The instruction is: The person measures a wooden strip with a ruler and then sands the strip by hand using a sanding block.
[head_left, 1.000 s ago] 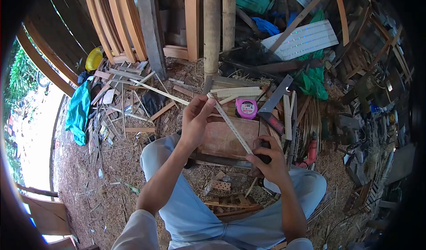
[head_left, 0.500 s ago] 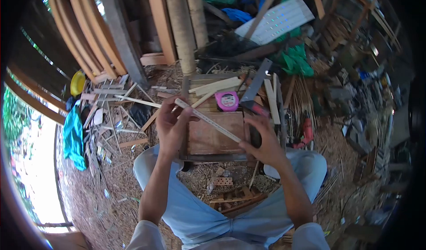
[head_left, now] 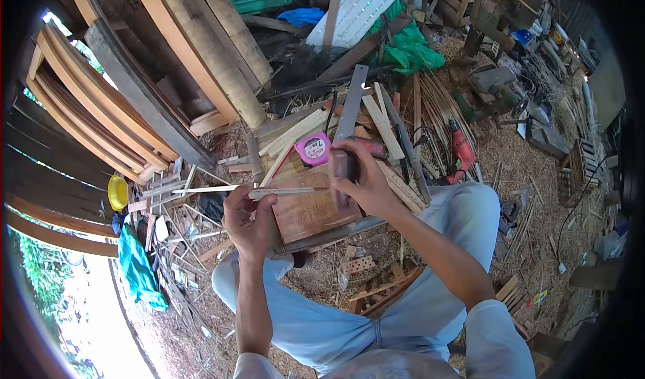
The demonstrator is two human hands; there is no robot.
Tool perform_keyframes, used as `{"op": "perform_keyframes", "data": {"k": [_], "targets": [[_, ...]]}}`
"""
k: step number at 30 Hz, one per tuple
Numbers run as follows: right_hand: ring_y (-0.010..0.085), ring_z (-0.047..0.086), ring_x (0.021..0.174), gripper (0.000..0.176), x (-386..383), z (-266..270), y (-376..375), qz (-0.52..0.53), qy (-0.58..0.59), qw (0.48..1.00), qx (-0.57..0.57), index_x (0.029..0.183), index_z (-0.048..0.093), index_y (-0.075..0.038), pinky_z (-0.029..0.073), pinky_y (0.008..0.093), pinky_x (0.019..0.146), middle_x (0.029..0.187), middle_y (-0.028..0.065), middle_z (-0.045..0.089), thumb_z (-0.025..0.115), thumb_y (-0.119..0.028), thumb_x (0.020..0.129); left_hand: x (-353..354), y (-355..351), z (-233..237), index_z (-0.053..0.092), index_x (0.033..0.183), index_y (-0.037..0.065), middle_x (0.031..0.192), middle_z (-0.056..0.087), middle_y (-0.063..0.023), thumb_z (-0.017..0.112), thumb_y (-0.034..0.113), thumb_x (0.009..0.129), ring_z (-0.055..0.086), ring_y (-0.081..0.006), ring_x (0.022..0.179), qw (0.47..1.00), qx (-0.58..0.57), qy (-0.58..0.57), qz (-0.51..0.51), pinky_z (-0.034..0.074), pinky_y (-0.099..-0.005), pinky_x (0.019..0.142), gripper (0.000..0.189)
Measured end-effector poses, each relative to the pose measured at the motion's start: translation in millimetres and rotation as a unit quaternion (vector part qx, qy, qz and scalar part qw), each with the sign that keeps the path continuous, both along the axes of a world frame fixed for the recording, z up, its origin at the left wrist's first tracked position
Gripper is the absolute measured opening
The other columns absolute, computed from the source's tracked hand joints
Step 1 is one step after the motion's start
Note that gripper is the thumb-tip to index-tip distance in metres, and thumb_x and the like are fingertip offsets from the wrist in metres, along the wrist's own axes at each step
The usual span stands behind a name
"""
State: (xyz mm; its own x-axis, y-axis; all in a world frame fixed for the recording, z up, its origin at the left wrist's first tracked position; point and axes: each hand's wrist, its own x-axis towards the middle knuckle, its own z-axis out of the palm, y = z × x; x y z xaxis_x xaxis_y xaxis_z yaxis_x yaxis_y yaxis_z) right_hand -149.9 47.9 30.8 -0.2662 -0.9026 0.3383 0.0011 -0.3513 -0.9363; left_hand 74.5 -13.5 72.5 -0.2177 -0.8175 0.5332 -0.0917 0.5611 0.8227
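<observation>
Pale strip (head_left: pixel 290 191) sits pinched in left hand (head_left: pixel 248 223).

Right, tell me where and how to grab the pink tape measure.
Likely best: grip the pink tape measure across its rounded rim, coming from above and the near side. It lies labelled face up, with pale wood strips close along its far side.
</observation>
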Motion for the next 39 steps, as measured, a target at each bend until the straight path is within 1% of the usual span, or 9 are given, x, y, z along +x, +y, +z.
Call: {"op": "perform_keyframes", "data": {"k": [7, 11, 13, 19, 24, 28, 31, 34, 39], "targets": [[0.0182, 0.055, 0.099, 0.037, 38, 33, -25, 0.005, -0.162, 0.987, -0.006, 0.124, 0.050, -0.005, 0.042, 0.0313, 0.089, 0.106, 0.0077, 0.057, 0.060, -0.009, 0.089, -17, -14, 7, 0.060, 0.099, -0.002, 0.090, 0.065, -0.0105, 0.075, -0.008, 0.075, 0.063, -0.0143, 0.073, 0.995, -0.096, 0.008, -0.003, 0.054, -0.0253, 0.063, 0.029], [0.0176, 0.056, 0.071, 0.020, 56, 41, -37, -0.130, 0.065, 0.971, -0.190, 0.095, 0.063, 0.001, 0.043, 0.0323, 0.065, 0.077, 0.0080, 0.056, 0.050, -0.014, 0.096, -23, -3, 11, 0.062, 0.087, -0.001, 0.081, 0.064, -0.0094, 0.079, -0.006, 0.071, 0.060, -0.0125, 0.069, 0.992, -0.116, -0.050, 0.023, 0.048, -0.0236, 0.057, 0.023], [0.0056, 0.043, 0.062, 0.026, 62, 46, -30, -0.054, -0.114, 0.992, 0.010, 0.094, 0.060, 0.001, 0.035, 0.0235, 0.053, 0.076, 0.0023, 0.050, 0.042, -0.018, 0.101, -24, 2, 20, 0.062, 0.087, -0.001, 0.079, 0.064, -0.0094, 0.079, -0.006, 0.070, 0.059, -0.0125, 0.066, 0.989, -0.134, -0.069, 0.010, 0.046, -0.0236, 0.056, 0.025], [0.0062, 0.045, 0.064, 0.020, 64, 20, -29, -0.111, -0.040, 0.993, 0.005, 0.086, 0.057, 0.002, 0.036, 0.0246, 0.055, 0.076, 0.0034, 0.048, 0.041, -0.007, 0.094, -17, 6, 25, 0.060, 0.083, 0.000, 0.076, 0.063, -0.0098, 0.080, -0.009, 0.066, 0.060, -0.0162, 0.063, 0.980, -0.189, -0.065, -0.023, 0.046, -0.0255, 0.054, 0.028], [0.0195, 0.048, 0.069, 0.020, 68, 28, -9, -0.101, 0.028, 0.991, -0.088, 0.075, 0.057, 0.003, 0.039, 0.0306, 0.061, 0.076, 0.0111, 0.049, 0.041, -0.007, 0.082, -8, 17, 20, 0.054, 0.076, 0.001, 0.075, 0.062, -0.0136, 0.075, -0.014, 0.067, 0.066, -0.0237, 0.067, 0.973, -0.209, -0.042, -0.089, 0.052, -0.0302, 0.055, 0.027], [0.0190, 0.049, 0.070, 0.023, 63, 5, -16, -0.125, 0.014, 0.991, -0.036, 0.076, 0.058, 0.003, 0.039, 0.0302, 0.061, 0.073, 0.0113, 0.050, 0.041, -0.011, 0.083, -4, 15, 14, 0.052, 0.076, 0.001, 0.075, 0.062, -0.0149, 0.073, -0.014, 0.070, 0.068, -0.0264, 0.070, 0.969, -0.215, -0.027, -0.115, 0.054, -0.0311, 0.056, 0.027], [0.0161, 0.048, 0.064, 0.023, 77, 21, -2, -0.171, 0.079, 0.970, -0.154, 0.076, 0.057, 0.002, 0.038, 0.0283, 0.056, 0.072, 0.0094, 0.051, 0.040, -0.009, 0.085, -3, 19, 10, 0.051, 0.079, 0.000, 0.075, 0.062, -0.0156, 0.069, -0.014, 0.075, 0.069, -0.0286, 0.073, 0.970, -0.221, -0.037, -0.096, 0.055, -0.0330, 0.057, 0.024], [0.0101, 0.042, 0.051, 0.026, 64, -8, -15, -0.136, -0.022, 0.990, 0.016, 0.076, 0.057, 0.002, 0.036, 0.0286, 0.050, 0.067, 0.0037, 0.050, 0.037, -0.009, 0.088, 2, 19, 11, 0.052, 0.084, -0.002, 0.075, 0.063, -0.0166, 0.063, -0.013, 0.083, 0.069, -0.0310, 0.073, 0.970, -0.221, -0.046, -0.092, 0.055, -0.0346, 0.058, 0.015], [0.0162, 0.045, 0.053, 0.020, 74, 39, -7, -0.177, 0.025, 0.978, -0.111, 0.074, 0.054, 0.001, 0.036, 0.0298, 0.051, 0.063, 0.0080, 0.048, 0.039, -0.007, 0.085, -13, 21, 6, 0.052, 0.084, -0.002, 0.074, 0.062, -0.0170, 0.062, -0.014, 0.082, 0.068, -0.0310, 0.072, 0.963, -0.252, -0.022, -0.092, 0.055, -0.0343, 0.057, 0.016]]}}
